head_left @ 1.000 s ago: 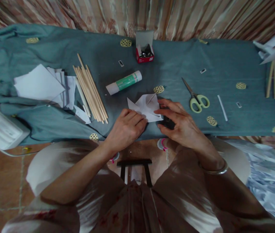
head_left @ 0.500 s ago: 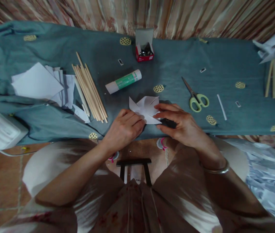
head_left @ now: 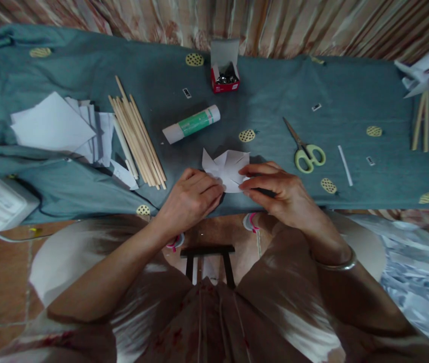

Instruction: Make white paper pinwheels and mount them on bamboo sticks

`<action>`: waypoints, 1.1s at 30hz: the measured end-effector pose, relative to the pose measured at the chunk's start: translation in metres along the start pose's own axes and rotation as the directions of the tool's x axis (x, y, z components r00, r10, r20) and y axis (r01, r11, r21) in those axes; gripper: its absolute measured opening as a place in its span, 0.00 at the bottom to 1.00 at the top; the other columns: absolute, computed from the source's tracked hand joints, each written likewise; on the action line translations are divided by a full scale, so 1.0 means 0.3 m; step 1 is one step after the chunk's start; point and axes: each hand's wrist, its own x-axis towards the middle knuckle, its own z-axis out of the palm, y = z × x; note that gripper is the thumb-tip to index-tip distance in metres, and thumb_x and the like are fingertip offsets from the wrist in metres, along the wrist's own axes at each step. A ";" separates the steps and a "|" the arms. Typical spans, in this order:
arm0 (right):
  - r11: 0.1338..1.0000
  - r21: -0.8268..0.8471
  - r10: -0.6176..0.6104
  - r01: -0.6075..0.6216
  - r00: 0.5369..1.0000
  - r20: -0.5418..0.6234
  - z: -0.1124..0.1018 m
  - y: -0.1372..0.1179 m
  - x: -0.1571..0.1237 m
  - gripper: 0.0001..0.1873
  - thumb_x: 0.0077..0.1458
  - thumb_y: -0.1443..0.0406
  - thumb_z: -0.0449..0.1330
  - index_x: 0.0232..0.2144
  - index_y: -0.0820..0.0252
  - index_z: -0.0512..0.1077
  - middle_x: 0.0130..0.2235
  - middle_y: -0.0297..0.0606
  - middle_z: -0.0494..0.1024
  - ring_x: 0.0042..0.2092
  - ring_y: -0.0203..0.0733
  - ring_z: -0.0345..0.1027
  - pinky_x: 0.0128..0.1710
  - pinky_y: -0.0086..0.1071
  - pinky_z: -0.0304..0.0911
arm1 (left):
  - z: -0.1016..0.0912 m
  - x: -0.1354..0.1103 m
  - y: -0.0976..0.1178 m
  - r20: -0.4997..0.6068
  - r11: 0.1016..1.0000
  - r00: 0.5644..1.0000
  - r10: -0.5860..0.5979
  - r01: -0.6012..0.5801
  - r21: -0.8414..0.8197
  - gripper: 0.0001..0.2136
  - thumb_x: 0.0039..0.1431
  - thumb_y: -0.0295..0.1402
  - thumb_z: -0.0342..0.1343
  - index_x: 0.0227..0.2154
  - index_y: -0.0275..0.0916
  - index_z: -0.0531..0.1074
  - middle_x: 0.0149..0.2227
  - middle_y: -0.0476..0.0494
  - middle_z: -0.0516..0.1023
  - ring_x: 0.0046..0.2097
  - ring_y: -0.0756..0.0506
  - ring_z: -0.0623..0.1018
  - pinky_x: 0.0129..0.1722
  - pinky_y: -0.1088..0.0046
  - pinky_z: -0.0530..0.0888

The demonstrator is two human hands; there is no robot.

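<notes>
White paper (head_left: 225,169), cut with slits, lies on the desk (head_left: 267,96) between the hands. The left hand (head_left: 192,198), curled closed, grips its near left edge; the right hand (head_left: 282,194), thumb now drawn in, pinches its near right corner. Far off, an open red box (head_left: 225,87) holds shiny metal pieces (head_left: 226,78).

From my distant post, I had both forearms (head_left: 104,272) angled inward, the left hand (head_left: 192,197) curled with its back upward, the right hand (head_left: 277,189) arched, thumb and forefinger nearly meeting at the tips.
</notes>
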 end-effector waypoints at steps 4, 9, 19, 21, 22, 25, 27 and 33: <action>1.000 0.014 0.005 -0.005 1.000 -0.025 0.014 -0.006 0.002 0.09 0.62 0.65 0.60 0.37 0.51 0.81 0.46 0.36 0.82 0.48 0.46 0.75 0.52 0.47 0.70 | 0.001 -0.003 0.003 -0.020 1.000 1.000 0.016 -0.016 -0.023 0.07 0.67 0.28 0.53 0.39 0.35 0.76 0.38 0.41 0.82 0.40 0.44 0.78 0.41 0.65 0.69; 0.999 -0.046 -0.007 0.003 0.998 -0.070 0.031 -0.014 0.015 0.09 0.63 0.65 0.59 0.37 0.52 0.81 0.41 0.36 0.83 0.45 0.45 0.75 0.49 0.44 0.70 | 0.005 -0.004 0.017 0.039 0.999 0.999 0.002 -0.001 -0.045 0.08 0.67 0.29 0.53 0.42 0.37 0.76 0.42 0.41 0.82 0.43 0.43 0.78 0.43 0.63 0.70; 0.993 -0.115 -0.012 0.000 0.994 -0.108 0.077 -0.030 0.050 0.10 0.64 0.66 0.57 0.37 0.54 0.79 0.37 0.36 0.83 0.41 0.44 0.75 0.46 0.41 0.69 | 0.020 -0.011 0.028 0.019 1.000 1.000 -0.013 0.013 0.015 0.11 0.70 0.29 0.49 0.51 0.36 0.71 0.37 0.43 0.81 0.40 0.45 0.77 0.40 0.65 0.70; 0.992 -0.130 -0.016 0.000 0.992 -0.127 0.088 -0.028 0.056 0.09 0.64 0.66 0.57 0.35 0.54 0.78 0.36 0.36 0.83 0.40 0.44 0.75 0.46 0.40 0.68 | 0.020 -0.013 0.029 0.008 1.000 1.000 0.014 -0.014 0.002 0.10 0.70 0.28 0.50 0.50 0.36 0.71 0.39 0.43 0.81 0.41 0.45 0.77 0.41 0.65 0.70; 0.990 -0.138 -0.018 0.000 0.991 -0.134 0.094 -0.026 0.059 0.09 0.64 0.65 0.57 0.35 0.55 0.77 0.36 0.36 0.82 0.40 0.44 0.74 0.46 0.40 0.68 | 0.020 -0.014 0.029 0.002 1.000 1.000 0.027 -0.027 0.000 0.10 0.69 0.28 0.51 0.50 0.36 0.71 0.40 0.43 0.81 0.42 0.44 0.77 0.41 0.65 0.69; 0.987 -0.163 -0.024 0.000 0.988 -0.150 0.110 -0.020 0.065 0.09 0.64 0.66 0.56 0.34 0.56 0.76 0.34 0.37 0.81 0.39 0.44 0.73 0.45 0.39 0.67 | 0.021 -0.016 0.028 -0.007 0.999 0.999 0.039 -0.039 0.006 0.08 0.69 0.27 0.52 0.48 0.35 0.72 0.39 0.43 0.81 0.42 0.44 0.77 0.41 0.65 0.69; 0.984 -0.176 -0.024 -0.005 0.987 -0.160 0.119 -0.017 0.067 0.08 0.63 0.67 0.56 0.34 0.56 0.76 0.34 0.37 0.81 0.38 0.44 0.73 0.45 0.39 0.67 | 0.022 -0.016 0.029 0.004 1.000 1.000 0.027 -0.027 0.004 0.08 0.69 0.27 0.52 0.47 0.35 0.72 0.39 0.43 0.81 0.42 0.44 0.76 0.42 0.65 0.69; 0.984 -0.174 0.015 -0.048 0.983 -0.185 0.133 -0.017 0.068 0.05 0.62 0.67 0.58 0.37 0.56 0.74 0.34 0.37 0.80 0.38 0.44 0.72 0.43 0.38 0.67 | 0.024 -0.013 0.033 0.041 1.000 0.999 -0.006 0.005 0.022 0.08 0.70 0.29 0.51 0.45 0.37 0.74 0.38 0.43 0.80 0.42 0.44 0.76 0.41 0.65 0.69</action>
